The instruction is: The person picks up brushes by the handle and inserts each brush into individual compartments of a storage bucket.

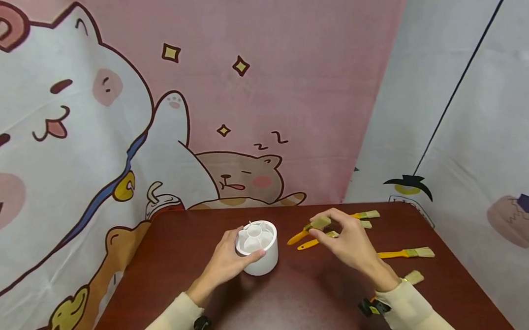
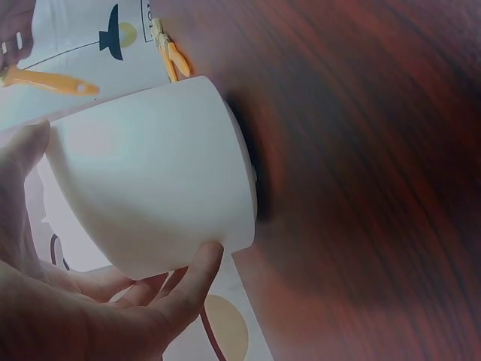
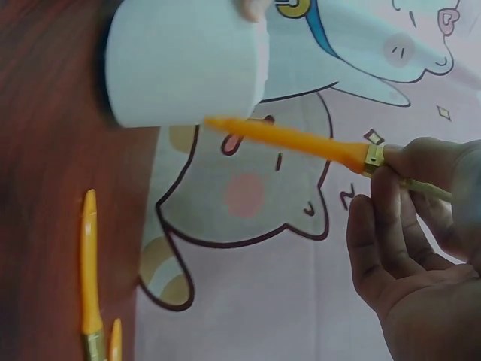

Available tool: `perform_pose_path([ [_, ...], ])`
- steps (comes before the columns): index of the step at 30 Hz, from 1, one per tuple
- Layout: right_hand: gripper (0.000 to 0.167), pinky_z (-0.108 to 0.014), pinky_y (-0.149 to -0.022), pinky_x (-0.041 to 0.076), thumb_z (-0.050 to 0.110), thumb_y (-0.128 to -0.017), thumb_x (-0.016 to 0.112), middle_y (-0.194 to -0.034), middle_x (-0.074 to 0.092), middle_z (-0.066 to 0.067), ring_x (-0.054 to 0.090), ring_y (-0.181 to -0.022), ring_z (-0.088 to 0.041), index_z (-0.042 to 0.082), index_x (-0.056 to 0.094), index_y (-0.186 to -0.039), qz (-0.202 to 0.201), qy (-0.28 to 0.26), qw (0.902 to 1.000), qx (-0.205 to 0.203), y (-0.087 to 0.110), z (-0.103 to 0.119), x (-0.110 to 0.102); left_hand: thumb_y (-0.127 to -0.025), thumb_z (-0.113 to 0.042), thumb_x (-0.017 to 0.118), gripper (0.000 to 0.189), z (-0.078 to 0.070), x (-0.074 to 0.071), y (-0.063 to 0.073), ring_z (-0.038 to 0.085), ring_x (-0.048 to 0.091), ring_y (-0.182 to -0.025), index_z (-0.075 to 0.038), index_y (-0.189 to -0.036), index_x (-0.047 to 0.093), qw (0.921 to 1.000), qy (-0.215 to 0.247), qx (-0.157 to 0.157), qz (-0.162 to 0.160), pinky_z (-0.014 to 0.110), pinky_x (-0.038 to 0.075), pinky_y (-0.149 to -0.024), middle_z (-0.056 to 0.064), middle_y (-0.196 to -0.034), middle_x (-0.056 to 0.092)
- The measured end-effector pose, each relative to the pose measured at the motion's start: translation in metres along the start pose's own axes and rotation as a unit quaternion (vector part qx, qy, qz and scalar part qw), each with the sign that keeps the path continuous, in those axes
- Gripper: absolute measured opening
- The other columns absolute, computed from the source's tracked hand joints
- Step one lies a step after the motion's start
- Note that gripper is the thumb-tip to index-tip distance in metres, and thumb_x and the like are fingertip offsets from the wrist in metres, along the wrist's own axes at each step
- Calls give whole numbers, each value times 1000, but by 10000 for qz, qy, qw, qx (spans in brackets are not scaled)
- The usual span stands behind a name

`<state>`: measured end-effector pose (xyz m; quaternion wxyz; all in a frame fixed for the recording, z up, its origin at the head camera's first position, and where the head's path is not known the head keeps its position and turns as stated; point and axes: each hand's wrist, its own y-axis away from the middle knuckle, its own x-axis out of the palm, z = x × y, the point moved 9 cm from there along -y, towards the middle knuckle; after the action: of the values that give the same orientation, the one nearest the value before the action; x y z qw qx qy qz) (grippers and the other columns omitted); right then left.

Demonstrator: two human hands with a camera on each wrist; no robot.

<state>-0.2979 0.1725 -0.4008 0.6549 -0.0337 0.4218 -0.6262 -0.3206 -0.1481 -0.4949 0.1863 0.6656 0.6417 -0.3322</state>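
Note:
My left hand [image 1: 226, 262] grips a white round holder [image 1: 262, 260] by its side, thumb near the front rim. Its top shows an insert [image 1: 254, 237] divided into several rounded compartments. To the right, my right hand [image 1: 349, 240] pinches a flat paintbrush [image 3: 301, 139] by its metal ferrule. The brush's bristles [image 1: 321, 222] point back toward the hand, and its orange handle slants down and left toward the holder. In the right wrist view the handle's tip overlaps the holder's [image 3: 184, 64] lower edge.
More orange-handled brushes lie on the dark red table [image 1: 293, 306]: one brush [image 1: 310, 244] under the right hand, one brush [image 1: 406, 253] farther right, another brush [image 1: 414, 276] partly behind the right sleeve. A cartoon-printed cloth [image 1: 314, 84] hangs behind the table.

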Motion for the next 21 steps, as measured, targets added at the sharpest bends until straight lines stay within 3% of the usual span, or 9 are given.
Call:
perform_pose_path([
  [4, 31, -18, -67, 60, 10, -93, 100, -97, 79, 6, 71, -82, -6, 22, 82, -115, -160, -17, 9998, -83, -6, 9, -1, -87, -62, 97, 108, 0, 2, 2, 39, 69, -139, 1, -166, 57, 10000, -36, 38, 51, 61, 58, -118, 19, -152, 69],
  [12, 30, -15, -89, 63, 3, -91, 99, -98, 79, 2, 75, -92, -14, 20, 84, -112, -384, -645, 9960, -477, -22, 31, 7, -87, -64, 97, 110, 5, 3, 3, 38, 69, -140, 1, -167, 56, 10000, -20, -40, 80, 60, 58, -120, 19, -154, 68],
  [21, 33, -22, -88, 70, -8, -89, 96, -103, 82, -5, 81, -92, -13, 13, 84, -111, -354, -1285, 9878, -807, -35, 52, 20, -87, -66, 97, 112, 4, 1, -2, 38, 69, -141, 0, -167, 55, 9999, -8, -46, 106, 61, 58, -121, 19, -156, 67],
])
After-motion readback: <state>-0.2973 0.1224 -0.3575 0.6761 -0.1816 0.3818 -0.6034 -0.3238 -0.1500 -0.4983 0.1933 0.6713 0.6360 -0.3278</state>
